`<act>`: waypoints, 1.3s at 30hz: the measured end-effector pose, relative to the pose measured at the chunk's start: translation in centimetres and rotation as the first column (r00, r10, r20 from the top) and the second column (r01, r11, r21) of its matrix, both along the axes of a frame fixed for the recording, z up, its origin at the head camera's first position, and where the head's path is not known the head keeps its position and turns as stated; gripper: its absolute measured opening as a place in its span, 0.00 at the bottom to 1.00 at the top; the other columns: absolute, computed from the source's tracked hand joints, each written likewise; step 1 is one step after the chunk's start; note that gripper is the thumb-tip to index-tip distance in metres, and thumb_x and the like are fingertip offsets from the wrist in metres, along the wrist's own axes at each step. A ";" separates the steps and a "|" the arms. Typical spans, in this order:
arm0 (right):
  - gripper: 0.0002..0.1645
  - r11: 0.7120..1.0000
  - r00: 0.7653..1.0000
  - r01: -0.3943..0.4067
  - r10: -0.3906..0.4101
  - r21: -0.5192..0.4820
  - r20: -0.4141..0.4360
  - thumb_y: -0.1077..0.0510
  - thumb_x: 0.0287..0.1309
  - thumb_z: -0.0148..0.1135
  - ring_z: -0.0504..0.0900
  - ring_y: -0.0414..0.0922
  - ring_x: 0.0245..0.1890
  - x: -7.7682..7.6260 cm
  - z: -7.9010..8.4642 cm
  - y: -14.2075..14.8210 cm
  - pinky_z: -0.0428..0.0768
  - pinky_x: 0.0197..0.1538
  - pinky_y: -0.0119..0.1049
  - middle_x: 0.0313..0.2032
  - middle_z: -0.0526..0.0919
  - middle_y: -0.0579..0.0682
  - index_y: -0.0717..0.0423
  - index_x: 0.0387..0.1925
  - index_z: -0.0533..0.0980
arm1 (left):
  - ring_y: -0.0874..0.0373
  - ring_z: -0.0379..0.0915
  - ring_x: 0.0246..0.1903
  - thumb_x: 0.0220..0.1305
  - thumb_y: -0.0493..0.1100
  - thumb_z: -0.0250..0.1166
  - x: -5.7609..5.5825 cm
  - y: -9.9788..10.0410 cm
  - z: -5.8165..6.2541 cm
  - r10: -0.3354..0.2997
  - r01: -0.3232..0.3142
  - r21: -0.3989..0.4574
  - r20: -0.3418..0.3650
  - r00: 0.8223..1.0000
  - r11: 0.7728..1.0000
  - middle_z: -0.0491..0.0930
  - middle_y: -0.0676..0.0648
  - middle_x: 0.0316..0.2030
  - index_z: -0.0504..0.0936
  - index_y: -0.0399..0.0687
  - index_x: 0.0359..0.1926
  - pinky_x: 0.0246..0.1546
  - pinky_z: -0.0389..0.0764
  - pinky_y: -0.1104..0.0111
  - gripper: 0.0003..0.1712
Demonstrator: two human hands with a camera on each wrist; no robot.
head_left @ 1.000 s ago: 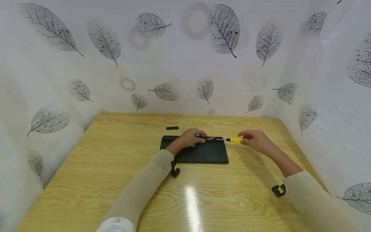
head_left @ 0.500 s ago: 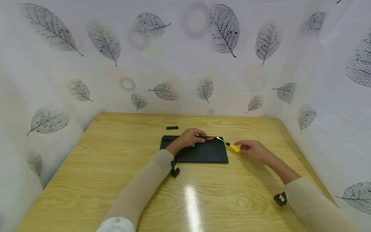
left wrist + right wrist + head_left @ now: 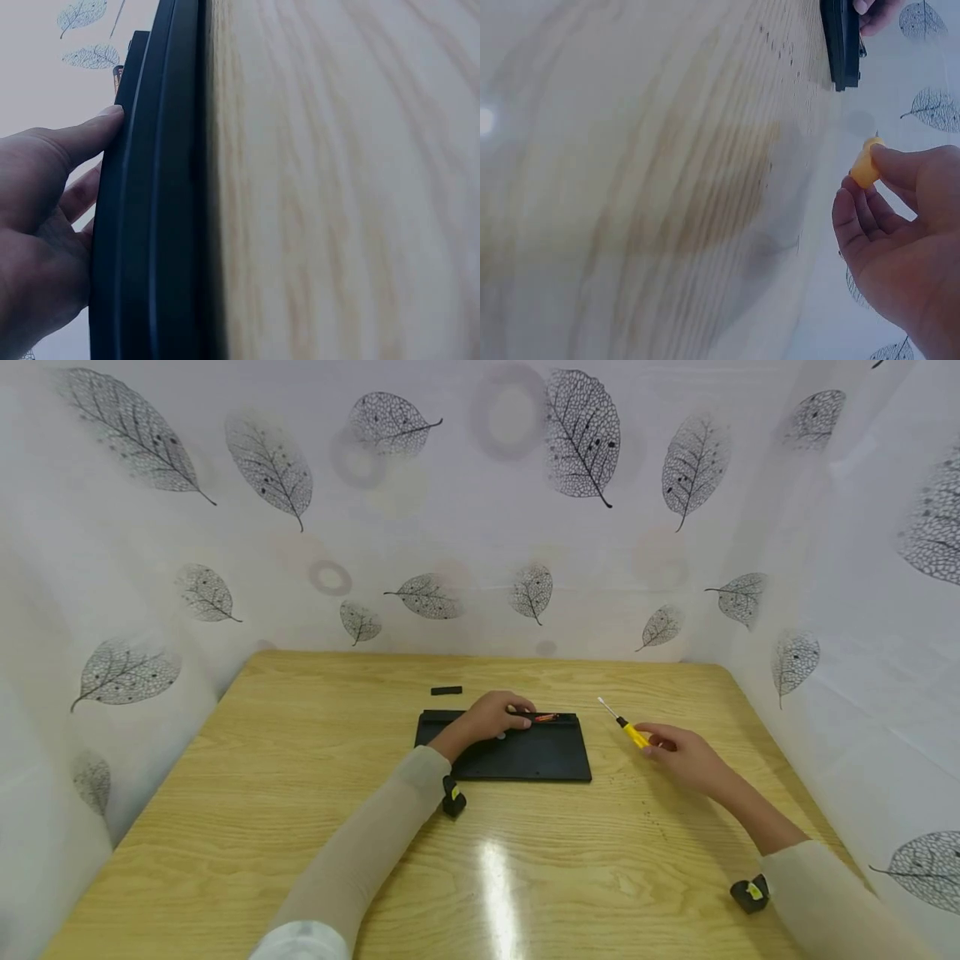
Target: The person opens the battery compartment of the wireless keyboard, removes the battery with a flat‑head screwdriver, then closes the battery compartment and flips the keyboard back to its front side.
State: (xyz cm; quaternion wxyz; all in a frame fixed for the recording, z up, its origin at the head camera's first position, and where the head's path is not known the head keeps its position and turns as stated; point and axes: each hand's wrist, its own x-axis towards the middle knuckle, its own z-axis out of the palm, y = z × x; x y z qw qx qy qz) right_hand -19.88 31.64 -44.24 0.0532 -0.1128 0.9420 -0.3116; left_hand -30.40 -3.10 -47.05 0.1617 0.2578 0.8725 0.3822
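My right hand (image 3: 684, 762) has drawn the yellow screwdriver (image 3: 636, 736) away from the black slab (image 3: 532, 762), whose slot its tip was at half a second ago; I pinch its handle, now well clear to the slab's right. My left hand (image 3: 491, 716) holds the slab's far edge as before, some fingers hidden behind it. The small red piece (image 3: 547, 718) in the slot may be a battery.

- Long, plain beige fabric left sleeve (image 3: 367, 852), whitish band (image 3: 300, 942) higher up the arm
- Matching beige fabric right sleeve (image 3: 832, 897)
- Small, black, boxy left wrist camera (image 3: 453, 805) with a yellow patch
- Similar black right wrist camera (image 3: 746, 897), yellow-marked
- Left grip (image 3: 491, 714) and right grip (image 3: 681, 758): bare hands
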 end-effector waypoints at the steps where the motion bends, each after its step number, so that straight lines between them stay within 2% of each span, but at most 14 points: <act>1: 0.27 1.000 1.000 0.015 -0.015 -0.003 0.002 0.58 0.72 0.59 0.74 0.45 0.36 0.1 0.0 0.3 0.73 0.33 0.34 0.46 0.82 0.59 0.61 0.68 0.71 | 0.55 0.78 0.49 0.71 0.50 0.64 0.0 0.0 0.0 -0.001 0.001 -0.006 -0.007 1.000 1.000 0.79 0.49 0.59 0.82 0.59 0.61 0.41 0.82 0.63 0.19; 5: 0.28 0.997 0.997 0.071 -0.071 0.017 -0.009 0.57 0.73 0.58 0.74 0.46 0.35 0.8 0.0 1.6 0.72 0.32 0.34 0.47 0.81 0.62 0.63 0.69 0.69 | 0.54 0.77 0.55 0.71 0.50 0.64 0.0 0.0 0.1 -0.006 0.006 -0.016 -0.021 1.000 1.000 0.79 0.49 0.59 0.81 0.58 0.62 0.48 0.80 0.62 0.20; 10: 0.28 0.989 0.991 0.132 -0.131 0.060 -0.013 0.59 0.72 0.57 0.75 0.46 0.35 1.5 -0.5 3.1 0.74 0.33 0.35 0.44 0.82 0.62 0.67 0.68 0.68 | 0.56 0.78 0.47 0.71 0.49 0.64 0.1 0.0 0.1 -0.001 0.001 -0.004 0.001 1.000 1.000 0.79 0.49 0.60 0.82 0.58 0.61 0.37 0.82 0.65 0.19; 19: 0.29 0.972 0.979 0.201 -0.204 0.119 0.011 0.59 0.71 0.53 0.73 0.46 0.29 2.4 -1.2 5.4 0.72 0.32 0.38 0.39 0.81 0.64 0.75 0.66 0.64 | 0.57 0.78 0.42 0.71 0.50 0.64 -0.3 0.0 -0.1 -0.012 0.012 0.005 0.011 1.000 1.000 0.78 0.50 0.60 0.82 0.58 0.60 0.34 0.81 0.66 0.18; 24: 0.30 0.967 0.979 0.202 -0.204 0.154 -0.005 0.60 0.71 0.54 0.74 0.46 0.29 2.2 -1.5 5.9 0.72 0.31 0.38 0.37 0.81 0.65 0.77 0.65 0.64 | 0.57 0.78 0.47 0.71 0.49 0.64 -0.4 -0.1 -0.1 -0.016 0.016 0.008 0.009 1.000 1.000 0.78 0.51 0.61 0.83 0.58 0.60 0.38 0.80 0.66 0.18; 28: 0.31 0.963 0.980 0.197 -0.196 0.185 -0.023 0.61 0.69 0.56 0.75 0.47 0.28 2.0 -1.7 6.0 0.73 0.31 0.40 0.37 0.81 0.67 0.78 0.65 0.63 | 0.55 0.78 0.47 0.71 0.49 0.64 -0.3 -0.1 -0.1 -0.013 0.013 0.010 0.016 1.000 1.000 0.78 0.51 0.61 0.83 0.58 0.60 0.37 0.81 0.65 0.18; 32: 0.31 0.959 0.980 0.199 -0.198 0.200 -0.024 0.60 0.68 0.58 0.77 0.51 0.31 1.8 -1.8 6.0 0.77 0.34 0.46 0.40 0.81 0.70 0.78 0.64 0.64 | 0.56 0.77 0.48 0.72 0.49 0.64 -0.2 0.0 0.0 -0.015 0.015 -0.002 -0.003 1.000 1.000 0.79 0.51 0.61 0.82 0.58 0.60 0.39 0.80 0.66 0.18; 35: 0.32 0.958 0.980 0.199 -0.200 0.204 -0.019 0.59 0.68 0.58 0.79 0.54 0.33 1.8 -1.7 6.0 0.79 0.37 0.50 0.41 0.80 0.72 0.79 0.64 0.65 | 0.57 0.77 0.48 0.71 0.49 0.64 -0.2 0.0 0.0 -0.017 0.017 -0.006 -0.011 1.000 1.000 0.79 0.51 0.61 0.82 0.57 0.60 0.40 0.80 0.66 0.18; 39: 0.34 0.960 0.980 0.197 -0.201 0.198 -0.001 0.57 0.68 0.58 0.80 0.54 0.34 1.9 -1.5 5.9 0.79 0.37 0.49 0.43 0.80 0.72 0.79 0.65 0.63 | 0.57 0.78 0.42 0.72 0.49 0.64 -0.2 0.0 -0.1 -0.014 0.014 0.007 0.006 1.000 1.000 0.79 0.50 0.60 0.82 0.57 0.60 0.35 0.81 0.66 0.18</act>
